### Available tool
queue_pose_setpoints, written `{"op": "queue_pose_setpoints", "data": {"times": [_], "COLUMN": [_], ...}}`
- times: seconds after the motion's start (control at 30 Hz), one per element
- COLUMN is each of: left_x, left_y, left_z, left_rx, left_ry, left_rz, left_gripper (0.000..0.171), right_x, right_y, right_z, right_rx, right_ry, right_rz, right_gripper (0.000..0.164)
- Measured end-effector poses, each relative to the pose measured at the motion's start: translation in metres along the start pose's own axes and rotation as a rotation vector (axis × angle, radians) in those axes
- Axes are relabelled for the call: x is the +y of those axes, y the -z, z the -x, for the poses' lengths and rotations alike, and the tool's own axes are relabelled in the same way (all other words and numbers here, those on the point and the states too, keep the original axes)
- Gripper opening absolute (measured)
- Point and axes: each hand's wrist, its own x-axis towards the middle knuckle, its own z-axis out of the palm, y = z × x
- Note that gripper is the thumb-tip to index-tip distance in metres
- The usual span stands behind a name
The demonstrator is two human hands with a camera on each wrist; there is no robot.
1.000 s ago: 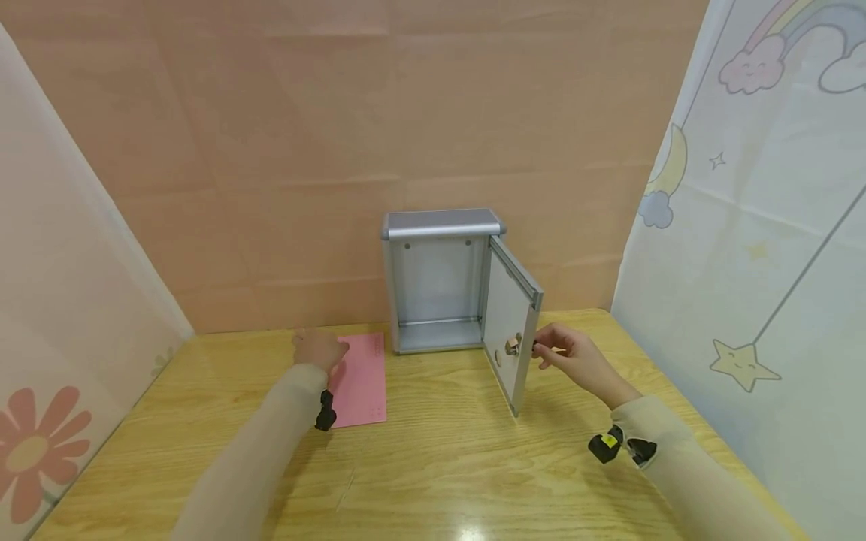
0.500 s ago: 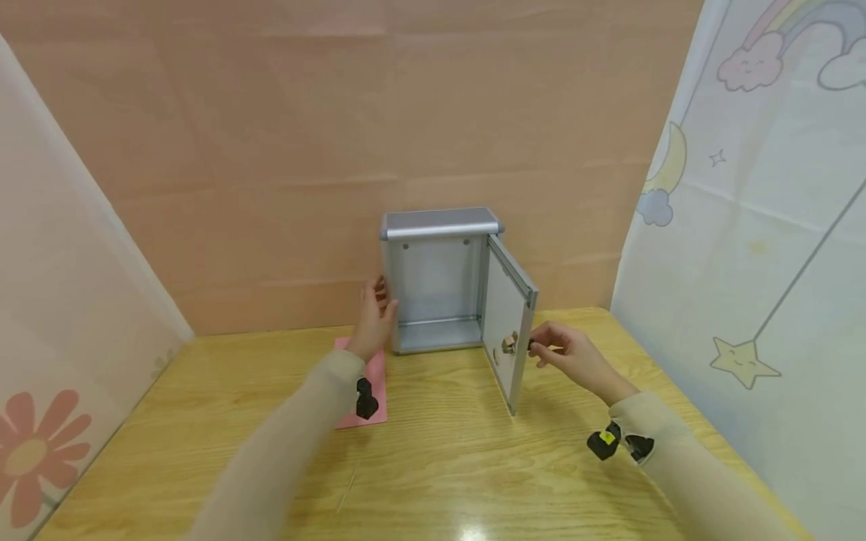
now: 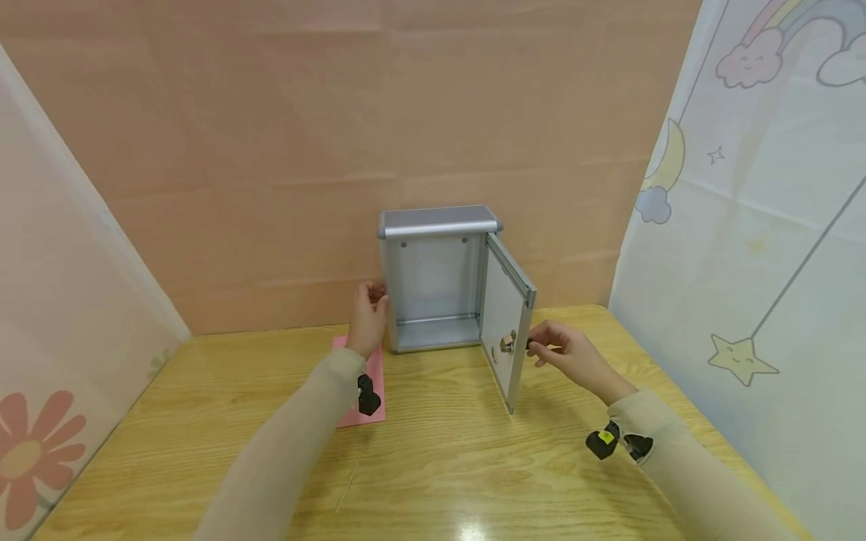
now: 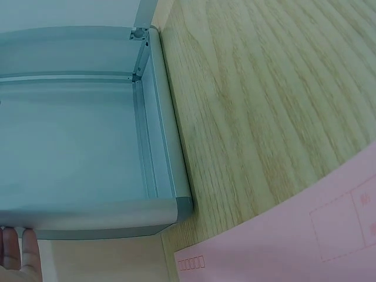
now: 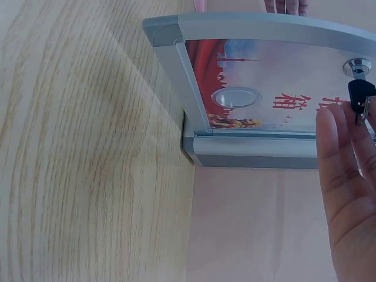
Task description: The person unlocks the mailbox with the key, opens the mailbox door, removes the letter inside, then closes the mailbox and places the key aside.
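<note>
A silver metal mailbox stands against the back wall, its door swung outward on the right side. My left hand is at the mailbox's left side; in the left wrist view its fingertips are right at the outer edge. At the door's front my right hand pinches a black-headed key, which sits in the lock. The door's outside carries a red and blue print. Below my left hand lies a pink envelope, partly covered by the hand and sleeve.
All of this is on a wood-grain table. A plain pinkish-brown cloth hangs behind, with printed sheets on both sides. The open door juts toward the front of the table.
My left hand has moved from the pink envelope rightward and up to the mailbox's left side, with its fingers drawn in slightly since half a second ago. The right hand stays at the key.
</note>
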Motion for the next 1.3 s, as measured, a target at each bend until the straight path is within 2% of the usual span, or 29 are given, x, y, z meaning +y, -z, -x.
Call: {"op": "queue_pose_setpoints", "data": {"times": [0.23,0.47,0.63,0.83,1.03,1.3], "left_x": [-0.001,0.000,0.000,-0.002,-0.002,-0.003], "left_y": [0.001,-0.001,-0.004,-0.007,-0.010,-0.011], "left_z": [0.002,0.002,0.000,-0.001,0.000,0.003], "left_rx": [0.012,0.017,0.019,0.036,0.058,0.060], "left_ry": [0.009,0.005,-0.024,-0.035,-0.009,0.025], "left_rz": [0.007,0.005,0.011,0.016,0.032,0.044], "left_gripper": [0.025,0.024,0.023,0.022,0.024,0.025], "right_x": [-0.007,-0.028,-0.047,-0.058,-0.064,-0.064], "right_y": [-0.015,-0.051,-0.084,-0.115,-0.130,-0.143], "right_z": [-0.006,-0.025,-0.047,-0.080,-0.107,-0.129], "right_rx": [-0.032,-0.061,0.004,0.076,0.092,0.137], "right_ry": [0.028,-0.006,-0.034,-0.161,-0.208,-0.233], "right_rz": [-0.005,-0.014,0.019,0.031,0.038,0.053], "right_gripper": [0.014,0.017,0.013,0.013,0.013,0.015]}}
